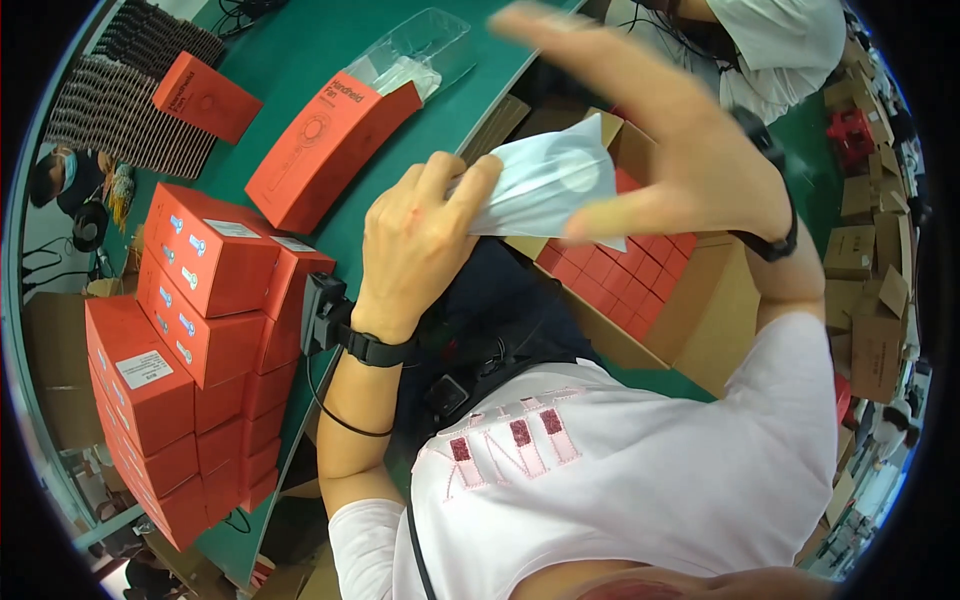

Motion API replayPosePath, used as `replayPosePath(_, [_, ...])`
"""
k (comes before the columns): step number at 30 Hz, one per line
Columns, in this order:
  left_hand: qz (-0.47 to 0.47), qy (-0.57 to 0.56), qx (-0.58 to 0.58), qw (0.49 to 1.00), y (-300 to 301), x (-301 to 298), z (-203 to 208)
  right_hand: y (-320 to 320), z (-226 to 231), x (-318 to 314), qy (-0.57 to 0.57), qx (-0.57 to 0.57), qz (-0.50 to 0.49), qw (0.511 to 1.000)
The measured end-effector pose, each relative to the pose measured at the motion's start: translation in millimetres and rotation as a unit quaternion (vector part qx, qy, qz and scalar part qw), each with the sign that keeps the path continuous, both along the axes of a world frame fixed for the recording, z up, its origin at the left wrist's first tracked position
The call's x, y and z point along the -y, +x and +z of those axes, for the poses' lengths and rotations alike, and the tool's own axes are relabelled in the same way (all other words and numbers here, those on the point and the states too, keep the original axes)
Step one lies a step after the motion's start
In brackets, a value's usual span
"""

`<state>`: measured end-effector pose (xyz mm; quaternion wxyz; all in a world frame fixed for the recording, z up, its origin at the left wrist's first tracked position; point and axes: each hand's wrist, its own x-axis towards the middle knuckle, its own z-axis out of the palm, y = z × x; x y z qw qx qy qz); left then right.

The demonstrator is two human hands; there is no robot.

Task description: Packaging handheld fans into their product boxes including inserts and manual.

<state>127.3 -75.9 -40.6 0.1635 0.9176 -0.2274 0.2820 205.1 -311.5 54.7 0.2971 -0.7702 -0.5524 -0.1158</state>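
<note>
My left hand is closed on one end of a pale blue-white soft pouch with a round light spot on it. What the pouch contains is hidden. My right hand is raised at the pouch's other end, its fingers stretched out and blurred by motion. Its thumb overlaps the pouch's edge; whether it touches is unclear. Beyond my left hand, an orange-red handheld fan box lies on the green table. At its far end sits a clear plastic tray with crumpled clear wrapping.
Stacked red boxes stand at the left table edge. Another red box rests on grey corrugated dividers. Below my right hand is an open carton filled with red boxes. A person in white is at the far right.
</note>
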Motion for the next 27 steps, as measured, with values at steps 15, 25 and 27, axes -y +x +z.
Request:
replayPosePath(15, [0.005, -0.204, -0.111, 0.973, 20.6, 5.2, 3.7, 72.2, -41.6, -46.1, -0.253, -0.525, 0.111, 0.805])
replayPosePath(25, [0.119, -0.296, 0.018, 0.947, -3.6, -3.3, -23.6, 85.9, -36.9, -11.7, 0.016, -0.623, -0.03, 0.781])
replayPosePath(27, [0.142, -0.309, 0.004, 0.94, -6.5, 3.2, -26.6, 62.9, -44.9, -17.4, -0.027, -0.586, -0.036, 0.809])
